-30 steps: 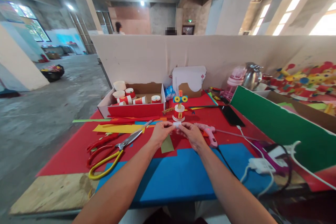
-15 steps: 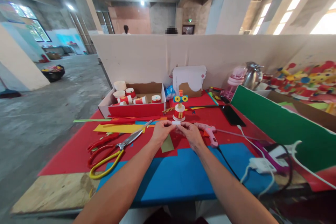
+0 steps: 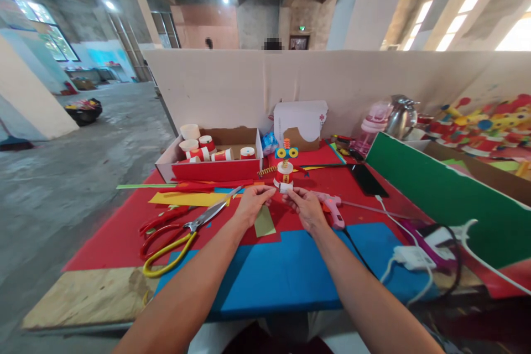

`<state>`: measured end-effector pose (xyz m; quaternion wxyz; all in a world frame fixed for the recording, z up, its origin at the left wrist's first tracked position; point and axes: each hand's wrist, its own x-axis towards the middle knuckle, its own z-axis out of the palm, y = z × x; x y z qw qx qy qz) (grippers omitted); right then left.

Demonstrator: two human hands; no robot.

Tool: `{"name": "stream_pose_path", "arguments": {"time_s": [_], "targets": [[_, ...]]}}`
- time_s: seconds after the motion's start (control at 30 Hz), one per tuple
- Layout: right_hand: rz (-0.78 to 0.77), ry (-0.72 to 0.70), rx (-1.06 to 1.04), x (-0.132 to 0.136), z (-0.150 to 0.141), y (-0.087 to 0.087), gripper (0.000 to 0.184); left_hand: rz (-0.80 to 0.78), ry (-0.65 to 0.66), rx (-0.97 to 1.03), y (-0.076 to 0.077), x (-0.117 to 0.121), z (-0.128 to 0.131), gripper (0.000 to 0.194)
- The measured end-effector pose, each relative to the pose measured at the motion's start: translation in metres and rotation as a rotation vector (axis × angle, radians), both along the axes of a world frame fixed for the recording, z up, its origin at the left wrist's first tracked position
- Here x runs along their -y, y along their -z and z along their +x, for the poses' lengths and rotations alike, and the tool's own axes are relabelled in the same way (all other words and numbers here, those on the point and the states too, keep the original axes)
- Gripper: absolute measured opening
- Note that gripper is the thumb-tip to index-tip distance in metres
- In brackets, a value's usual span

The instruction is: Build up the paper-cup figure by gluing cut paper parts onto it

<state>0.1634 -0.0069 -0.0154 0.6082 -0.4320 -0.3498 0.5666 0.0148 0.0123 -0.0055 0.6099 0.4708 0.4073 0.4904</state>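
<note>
A small white piece of paper [image 3: 285, 188], which looks curled or folded, is pinched between the thumb and fingers of my right hand [image 3: 306, 206]. Just left of it, my left hand [image 3: 254, 204] has thumb and forefinger pressed together; anything between them is too small to make out. Behind the paper stands a paper-cup figure [image 3: 284, 172] with yellow ring eyes, a blue head piece and a coiled paper neck. A pink glue gun [image 3: 334, 211] lies beside my right hand. Large scissors [image 3: 194, 227] with red and yellow handles lie left of my left hand.
An open box [image 3: 215, 170] of red and white paper cups sits at back left. Yellow paper strips [image 3: 186, 199] lie before it. A phone [image 3: 367, 180], a white charger [image 3: 414, 257] with cables, and a green-sided box [image 3: 440, 199] occupy the right.
My hands have moved apart. The white piece, held by both hands before, now stays with my right hand, turned and slightly raised. My left fingers have come off it.
</note>
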Motion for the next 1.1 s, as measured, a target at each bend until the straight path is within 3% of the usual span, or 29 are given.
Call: {"name": "stream_pose_path", "arguments": {"time_s": [0.33, 0.63, 0.87, 1.1], "targets": [[-0.03, -0.039, 0.153, 0.003, -0.005, 0.002, 0.037, 0.047, -0.073, -0.106, 0.003, 0.002, 0.006, 0.023], [-0.066, -0.139, -0.041, 0.003, -0.001, -0.002, 0.025, 0.095, -0.129, -0.18, -0.002, 0.004, 0.007, 0.02], [-0.091, -0.148, -0.099, 0.001, 0.003, -0.003, 0.011, 0.054, -0.112, -0.117, 0.0, 0.002, 0.005, 0.021], [-0.157, -0.109, -0.019, 0.005, 0.005, -0.009, 0.017, -0.046, -0.085, -0.027, 0.001, 0.001, 0.003, 0.028]]}}
